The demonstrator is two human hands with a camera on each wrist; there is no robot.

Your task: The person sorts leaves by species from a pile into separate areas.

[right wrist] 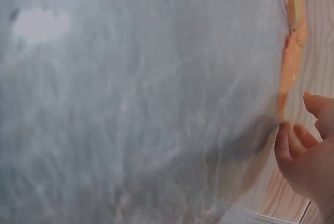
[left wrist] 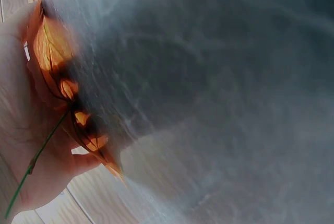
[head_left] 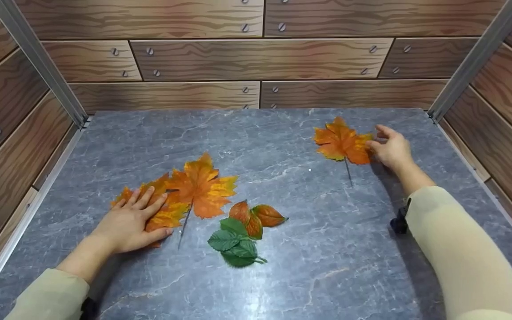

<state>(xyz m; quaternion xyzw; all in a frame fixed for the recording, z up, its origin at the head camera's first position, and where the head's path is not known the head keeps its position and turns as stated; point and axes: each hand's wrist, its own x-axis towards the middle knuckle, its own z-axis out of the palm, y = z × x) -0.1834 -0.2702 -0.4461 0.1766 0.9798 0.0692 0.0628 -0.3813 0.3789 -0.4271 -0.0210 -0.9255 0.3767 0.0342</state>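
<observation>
My left hand (head_left: 129, 222) lies palm down with fingers spread over an orange-yellow maple leaf (head_left: 174, 215), covering much of it. In the left wrist view, orange leaf lobes (left wrist: 52, 38) and a green stem (left wrist: 42, 151) show beside the palm. A second maple leaf (head_left: 202, 189) overlaps this one on its right, its thin stem pointing toward me. At the back right, my right hand (head_left: 391, 149) is at the edge of another orange maple leaf (head_left: 340, 141). The thumb and fingers stand apart, the thumb right at the leaf's edge.
A sprig of green leaves (head_left: 234, 244) lies near the middle of the grey marbled table (head_left: 300, 284), against a cluster of small orange-brown leaves (head_left: 267, 215). Wood-plank-patterned walls (head_left: 260, 60) and grey metal posts (head_left: 482, 60) stand around the table.
</observation>
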